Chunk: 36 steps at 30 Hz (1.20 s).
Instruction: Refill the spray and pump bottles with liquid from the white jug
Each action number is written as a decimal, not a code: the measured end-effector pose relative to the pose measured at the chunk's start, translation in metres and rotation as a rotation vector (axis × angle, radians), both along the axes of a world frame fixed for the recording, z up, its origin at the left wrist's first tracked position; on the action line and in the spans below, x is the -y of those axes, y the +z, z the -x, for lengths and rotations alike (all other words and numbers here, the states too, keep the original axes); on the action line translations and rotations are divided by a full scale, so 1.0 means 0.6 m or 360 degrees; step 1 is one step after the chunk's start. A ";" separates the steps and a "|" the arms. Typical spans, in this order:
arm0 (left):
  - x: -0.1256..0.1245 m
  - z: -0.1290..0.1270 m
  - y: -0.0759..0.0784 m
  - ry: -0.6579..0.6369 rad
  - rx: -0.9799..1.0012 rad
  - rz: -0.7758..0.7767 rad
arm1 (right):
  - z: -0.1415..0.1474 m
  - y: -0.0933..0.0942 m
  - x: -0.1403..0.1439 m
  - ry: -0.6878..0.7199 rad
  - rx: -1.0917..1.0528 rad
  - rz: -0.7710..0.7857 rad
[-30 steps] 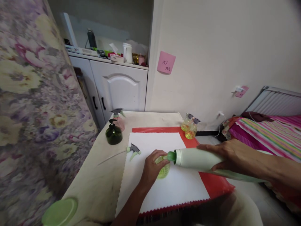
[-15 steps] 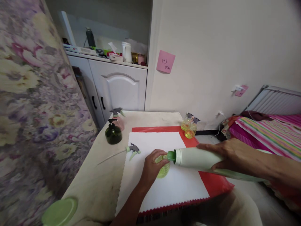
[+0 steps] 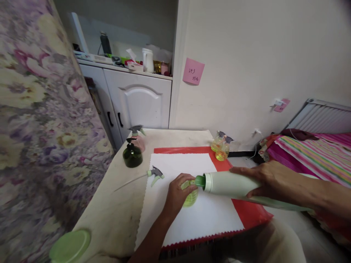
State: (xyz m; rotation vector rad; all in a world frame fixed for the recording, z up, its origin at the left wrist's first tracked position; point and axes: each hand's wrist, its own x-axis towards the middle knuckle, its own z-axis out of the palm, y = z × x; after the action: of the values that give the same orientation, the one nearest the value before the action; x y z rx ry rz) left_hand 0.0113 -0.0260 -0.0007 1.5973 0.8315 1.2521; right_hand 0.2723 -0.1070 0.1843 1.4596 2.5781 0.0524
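Nothing moved: left hand (image 3: 177, 195) grips small bottle (image 3: 190, 197), big bottle (image 3: 233, 185) tipped in.

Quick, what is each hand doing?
Left hand: closed on small green bottle.
Right hand: holding tipped large pale-green bottle.

On my table (image 3: 115, 215) a white sheet (image 3: 189, 219) lies over a red mat (image 3: 251, 213). Off its left edge rests a loose spray head (image 3: 155, 172) with its long tube. Further back stand a dark green pump bottle (image 3: 132, 155) and, just behind it, a pink spray bottle (image 3: 139, 139). Two small yellow spray bottles (image 3: 221, 147) sit together at the far right corner. A green lid (image 3: 70, 246) lies near me on the left. A pink note (image 3: 193, 71) sticks on the wall, beside a white cabinet (image 3: 138, 102).
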 end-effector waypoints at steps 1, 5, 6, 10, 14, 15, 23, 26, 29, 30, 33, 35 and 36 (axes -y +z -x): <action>0.000 0.000 0.000 -0.0007 0.0001 -0.0002 | -0.001 0.000 0.000 0.0012 0.0004 -0.0003; 0.000 0.000 0.001 -0.0019 0.0008 0.0000 | -0.005 -0.003 -0.003 0.0058 0.0003 -0.0054; 0.000 0.000 0.002 -0.0018 0.0009 0.0001 | -0.004 -0.003 -0.003 0.0064 -0.0001 -0.0060; 0.001 0.000 0.003 -0.0020 0.0004 0.0006 | -0.002 -0.002 -0.003 0.0045 -0.0003 -0.0027; 0.000 0.000 -0.001 -0.0020 0.0006 -0.0006 | -0.007 -0.007 -0.004 0.0042 -0.0003 -0.0071; -0.001 0.000 -0.002 -0.0020 0.0009 -0.0011 | -0.009 -0.009 -0.005 0.0057 -0.0015 -0.0093; -0.002 0.000 -0.002 -0.0016 0.0012 -0.0008 | -0.013 -0.014 -0.007 0.0111 -0.0022 -0.0150; -0.002 0.001 -0.003 -0.0027 0.0008 0.0001 | -0.010 -0.012 -0.006 0.0095 0.0016 -0.0135; -0.001 0.001 -0.002 -0.0026 0.0006 0.0009 | -0.010 -0.011 -0.006 0.0090 0.0018 -0.0153; -0.001 0.001 -0.002 -0.0024 0.0004 0.0014 | -0.010 -0.010 -0.006 0.0100 0.0007 -0.0166; -0.001 0.000 -0.002 -0.0022 0.0007 0.0015 | -0.009 -0.010 -0.006 0.0133 -0.0024 -0.0190; -0.002 0.000 -0.002 -0.0023 0.0010 0.0008 | -0.008 -0.009 -0.006 0.0125 -0.0019 -0.0187; -0.002 0.000 -0.003 -0.0026 0.0010 0.0005 | -0.007 -0.009 -0.006 0.0113 -0.0008 -0.0181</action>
State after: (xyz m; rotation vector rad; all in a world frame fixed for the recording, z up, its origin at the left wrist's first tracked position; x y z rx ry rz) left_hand 0.0114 -0.0248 -0.0024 1.5939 0.8147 1.2434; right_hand 0.2764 -0.1035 0.1792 1.4061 2.6703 0.2077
